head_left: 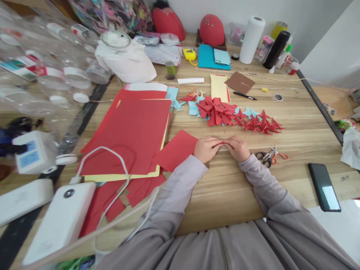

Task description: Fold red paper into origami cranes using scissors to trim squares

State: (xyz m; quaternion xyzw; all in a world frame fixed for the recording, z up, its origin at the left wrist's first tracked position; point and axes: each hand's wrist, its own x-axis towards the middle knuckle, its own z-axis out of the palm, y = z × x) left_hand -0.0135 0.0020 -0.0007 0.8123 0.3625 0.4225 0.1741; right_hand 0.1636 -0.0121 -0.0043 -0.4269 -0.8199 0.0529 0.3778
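Observation:
Both of my hands meet over the table's middle, pinching a small folded piece of red paper (222, 143), most of it hidden by the fingers. My left hand (207, 148) grips its left side, and my right hand (237, 147) grips the right side. A flat red paper sheet (176, 150) lies beside my left wrist. Just beyond the hands is a pile of folded red paper pieces (216, 110) with some light blue ones among them. Pointed red paper figures (264, 123) continue that pile to the right. Two pairs of scissors (271, 155) rest near my right wrist.
Large red sheets (135, 131) are stacked at left, with red offcuts (143, 189) below. A white power bank (60, 221) trails a cable across them. A phone (324, 186) lies at right. Plastic bottles (75, 77) crowd the far left. A paper roll (252, 39) stands at the back.

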